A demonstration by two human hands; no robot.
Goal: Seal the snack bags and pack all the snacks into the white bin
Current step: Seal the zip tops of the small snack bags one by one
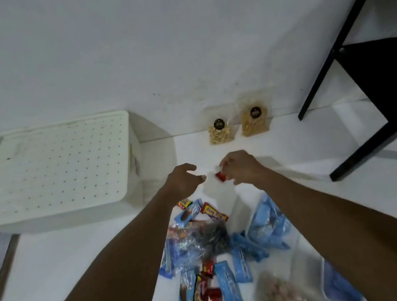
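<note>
The white bin [52, 171] sits at the left with its perforated lid on. My right hand [242, 167] pinches a small red snack wrapper [220, 175] above the white floor. My left hand [183, 179] hovers just left of that wrapper with its fingers loosely curled, holding nothing. Below my forearms lies a heap of blue and red snack bars [217, 270], some in a clear bag [195, 242]. A clear bag of blue bars [269, 224] lies to the right. Two clear bags of nuts [254, 120] stand against the wall.
A black table frame [369, 49] stands at the right, one leg reaching the floor near the snacks. A bag of pale round snacks [281, 294] and a clear container with blue items [338, 283] lie at the lower right. The white wall is close behind.
</note>
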